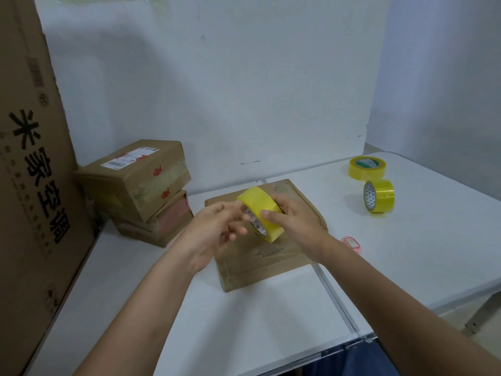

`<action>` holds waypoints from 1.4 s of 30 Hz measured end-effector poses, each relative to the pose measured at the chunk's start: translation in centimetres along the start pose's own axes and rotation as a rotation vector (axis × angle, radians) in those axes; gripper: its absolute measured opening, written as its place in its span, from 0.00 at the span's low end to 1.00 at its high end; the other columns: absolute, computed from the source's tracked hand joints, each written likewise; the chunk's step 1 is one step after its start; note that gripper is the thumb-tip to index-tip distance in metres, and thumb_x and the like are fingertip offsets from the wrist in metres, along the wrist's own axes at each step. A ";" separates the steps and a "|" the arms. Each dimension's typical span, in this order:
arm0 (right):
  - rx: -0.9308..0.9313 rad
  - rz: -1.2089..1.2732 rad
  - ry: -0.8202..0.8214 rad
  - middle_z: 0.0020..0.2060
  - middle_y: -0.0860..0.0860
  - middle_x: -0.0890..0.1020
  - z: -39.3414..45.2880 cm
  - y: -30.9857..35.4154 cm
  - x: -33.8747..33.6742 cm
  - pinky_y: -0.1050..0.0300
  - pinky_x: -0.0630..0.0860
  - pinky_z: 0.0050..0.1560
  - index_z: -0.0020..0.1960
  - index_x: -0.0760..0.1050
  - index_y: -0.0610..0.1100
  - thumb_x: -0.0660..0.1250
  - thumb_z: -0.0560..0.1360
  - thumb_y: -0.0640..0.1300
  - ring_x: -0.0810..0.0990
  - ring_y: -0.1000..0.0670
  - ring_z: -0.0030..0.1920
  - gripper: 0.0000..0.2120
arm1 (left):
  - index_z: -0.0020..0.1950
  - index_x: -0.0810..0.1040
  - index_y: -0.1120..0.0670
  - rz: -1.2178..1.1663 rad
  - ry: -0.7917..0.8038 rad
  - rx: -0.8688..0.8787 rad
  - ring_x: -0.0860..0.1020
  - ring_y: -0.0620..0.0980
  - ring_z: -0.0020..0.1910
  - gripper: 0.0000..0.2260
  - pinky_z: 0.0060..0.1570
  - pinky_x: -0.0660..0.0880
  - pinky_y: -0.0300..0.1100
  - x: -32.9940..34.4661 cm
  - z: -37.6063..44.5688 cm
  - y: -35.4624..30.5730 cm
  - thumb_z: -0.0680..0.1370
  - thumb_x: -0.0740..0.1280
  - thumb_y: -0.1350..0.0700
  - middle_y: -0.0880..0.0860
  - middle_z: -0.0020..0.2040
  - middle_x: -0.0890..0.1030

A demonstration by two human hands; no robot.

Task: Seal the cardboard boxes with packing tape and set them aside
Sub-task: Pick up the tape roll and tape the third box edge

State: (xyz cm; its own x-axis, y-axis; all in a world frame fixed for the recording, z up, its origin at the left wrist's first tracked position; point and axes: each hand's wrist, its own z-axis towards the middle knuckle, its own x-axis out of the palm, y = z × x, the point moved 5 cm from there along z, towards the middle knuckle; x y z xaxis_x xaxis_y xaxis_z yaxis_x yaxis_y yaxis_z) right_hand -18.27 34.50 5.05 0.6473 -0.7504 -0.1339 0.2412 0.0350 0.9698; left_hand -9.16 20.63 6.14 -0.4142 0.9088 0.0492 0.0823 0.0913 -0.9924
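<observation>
Right hand [291, 221] grips the tape roll [260, 213], thumb over the outer band, fingers behind. The roll is held up on edge, core facing the left hand [217, 226]. Left hand's fingers are loosely curled at the roll's near face, probably picking for the tape end; can't tell if an end is pinched.

Key relation: the roll hangs directly above the flat box [265, 237], which lies under both hands on the table [244, 321]. The box's long axis runs roughly away from the person, tilted slightly left. Both hands are about equally near the box; no fresh tape on it that I can make out, so judged unsealed.

Two spare rolls [372, 180] sit well apart at far right, a small pink item [351, 243] just beside the box's right edge. Stacked boxes [141, 191] at far left, a tall carton [29, 158] beside them. White wall behind.
</observation>
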 end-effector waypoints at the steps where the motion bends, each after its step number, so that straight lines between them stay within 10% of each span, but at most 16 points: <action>1: 0.010 0.010 -0.012 0.53 0.43 0.83 -0.1 0.0 0.1 0.56 0.77 0.48 0.60 0.77 0.44 0.69 0.75 0.43 0.81 0.47 0.51 0.14 | 0.59 0.76 0.55 0.169 -0.107 0.141 0.78 0.41 0.35 0.16 0.35 0.74 0.35 -0.2 0.1 -0.4 0.76 0.72 0.49 0.51 0.49 0.80; 5: 0.017 0.019 -0.013 0.49 0.45 0.82 -0.3 -0.1 0.6 0.61 0.77 0.44 0.60 0.76 0.44 0.69 0.77 0.41 0.80 0.52 0.47 0.12 | 0.59 0.75 0.43 0.684 -0.150 0.484 0.72 0.33 0.52 0.19 0.50 0.70 0.32 0.4 0.0 -1.7 0.72 0.75 0.47 0.41 0.56 0.72; 19: 0.071 -0.008 -0.087 0.52 0.53 0.82 -0.5 -0.4 1.1 0.45 0.76 0.59 0.58 0.78 0.50 0.64 0.69 0.54 0.80 0.51 0.55 0.19 | 0.48 0.83 0.48 0.634 -0.210 0.646 0.78 0.40 0.45 0.04 0.47 0.72 0.28 0.6 -0.5 -2.0 0.75 0.73 0.56 0.42 0.47 0.78; 36: -0.185 -0.515 -0.151 0.51 0.53 0.78 -1.7 0.3 1.2 0.70 0.64 0.42 0.65 0.73 0.43 0.65 0.77 0.41 0.72 0.55 0.49 0.16 | 0.39 0.83 0.49 0.442 -0.327 0.366 0.79 0.41 0.38 0.04 0.44 0.75 0.37 0.3 0.9 -0.5 0.74 0.73 0.56 0.44 0.38 0.83; 42: -0.193 -0.507 -0.120 0.52 0.51 0.80 -1.7 -0.1 1.4 0.65 0.64 0.42 0.64 0.74 0.43 0.65 0.77 0.40 0.73 0.53 0.49 0.16 | 0.41 0.80 0.52 0.551 -0.254 0.358 0.75 0.36 0.36 0.05 0.37 0.70 0.28 0.8 0.9 -0.2 0.77 0.68 0.57 0.45 0.38 0.80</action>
State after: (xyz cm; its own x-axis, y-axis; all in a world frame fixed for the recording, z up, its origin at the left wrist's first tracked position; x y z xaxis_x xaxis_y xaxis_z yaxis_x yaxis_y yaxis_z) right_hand -16.16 34.60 4.43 0.3316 -0.7745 -0.5387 0.6365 -0.2378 0.7337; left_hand -10.32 20.95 6.27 -0.6001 0.6574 -0.4556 0.0553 -0.5342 -0.8436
